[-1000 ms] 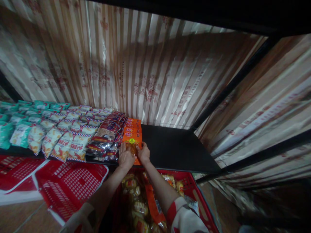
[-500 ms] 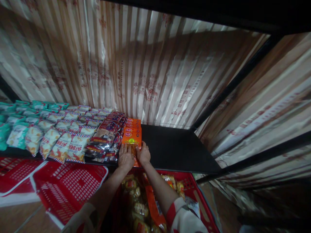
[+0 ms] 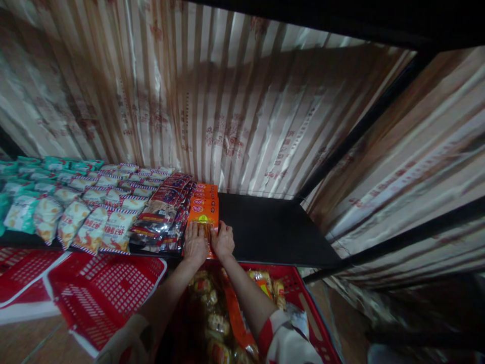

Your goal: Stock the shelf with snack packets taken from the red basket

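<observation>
Overlapping orange snack packets (image 3: 202, 205) lie in a row on the black shelf (image 3: 261, 227). My left hand (image 3: 196, 246) rests flat on the front packet, its fingers stretched out toward the back. Against that packet's right edge sits my right hand (image 3: 223, 241), fingers extended and thumb toward the packet's face. Part of the front packet is hidden under my hands. Directly left of the orange row are dark red, shiny packets (image 3: 162, 207), stacked in overlapping layers.
White snack bags with striped edges (image 3: 117, 227) and teal bags (image 3: 22, 212) fill the shelf's left side. Below stands a red basket (image 3: 318, 323) holding yellowish packs and an orange packet (image 3: 238, 318). Another red basket (image 3: 102, 293) is at left. A striped curtain (image 3: 235, 101) hangs behind.
The view has shifted slightly. My left hand still lies on the front orange packet and my right hand stays at its right edge; the packets look nearly unchanged.
</observation>
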The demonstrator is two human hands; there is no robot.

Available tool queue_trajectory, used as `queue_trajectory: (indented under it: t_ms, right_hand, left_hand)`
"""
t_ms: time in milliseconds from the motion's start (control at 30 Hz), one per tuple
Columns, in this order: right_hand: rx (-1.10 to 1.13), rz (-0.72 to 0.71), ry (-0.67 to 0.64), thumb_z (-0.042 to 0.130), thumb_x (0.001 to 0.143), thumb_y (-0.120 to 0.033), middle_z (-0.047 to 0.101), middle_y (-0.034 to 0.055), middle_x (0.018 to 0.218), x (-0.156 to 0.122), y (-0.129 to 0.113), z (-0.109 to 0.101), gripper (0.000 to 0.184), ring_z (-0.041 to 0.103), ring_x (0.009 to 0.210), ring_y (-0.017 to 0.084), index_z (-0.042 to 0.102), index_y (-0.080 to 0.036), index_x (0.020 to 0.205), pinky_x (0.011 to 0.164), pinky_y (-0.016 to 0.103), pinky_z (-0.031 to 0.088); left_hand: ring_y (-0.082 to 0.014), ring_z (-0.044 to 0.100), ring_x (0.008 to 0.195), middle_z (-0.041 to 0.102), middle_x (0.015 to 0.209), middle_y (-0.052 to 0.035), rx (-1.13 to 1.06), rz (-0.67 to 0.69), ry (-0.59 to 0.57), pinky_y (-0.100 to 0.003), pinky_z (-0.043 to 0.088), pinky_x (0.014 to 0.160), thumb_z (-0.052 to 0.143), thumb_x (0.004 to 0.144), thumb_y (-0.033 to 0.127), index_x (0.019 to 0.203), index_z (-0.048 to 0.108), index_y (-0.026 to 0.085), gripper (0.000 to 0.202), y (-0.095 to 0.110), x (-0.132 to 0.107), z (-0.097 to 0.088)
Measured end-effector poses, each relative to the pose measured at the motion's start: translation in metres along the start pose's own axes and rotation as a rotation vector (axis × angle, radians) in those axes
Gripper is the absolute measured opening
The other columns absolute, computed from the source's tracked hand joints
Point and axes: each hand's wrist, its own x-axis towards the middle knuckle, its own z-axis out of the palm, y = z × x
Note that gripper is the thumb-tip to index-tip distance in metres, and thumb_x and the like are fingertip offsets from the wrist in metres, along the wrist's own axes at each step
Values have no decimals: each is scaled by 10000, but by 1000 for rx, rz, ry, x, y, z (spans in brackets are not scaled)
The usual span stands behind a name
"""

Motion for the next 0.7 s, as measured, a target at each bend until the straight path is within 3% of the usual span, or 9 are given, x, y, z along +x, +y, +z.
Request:
queue_trajectory:
  t_ms: [200,400,700]
  right_hand:
    - [35,-42,88,443,850,-315,494,142,1162,-12,12,5,447,473,1100,244,489,-148,1262,900,318,401]
    - [113,-79,134,438,836,-254,505,145,1143,-29,30,6,436,472,1071,227,510,-107,1240,936,320,388]
    - [236,-143,158,382,802,-140,557,109,1091,-70,75,-14,396,508,1041,183,571,-132,1149,944,303,396]
  left_hand:
    - [-280,242,1363,384,1417,-171,-7,34,35,-418,223,1113,403,812,184,1296,452,58,502,12,-12,2]
    - [-254,258,1360,394,1413,-162,-87,103,-30,-413,242,1110,328,854,159,1267,482,63,451,29,-31,6]
    - [-204,457,1215,550,1270,-126,-214,301,-67,-350,356,1058,352,849,129,1229,516,113,414,55,-85,17]
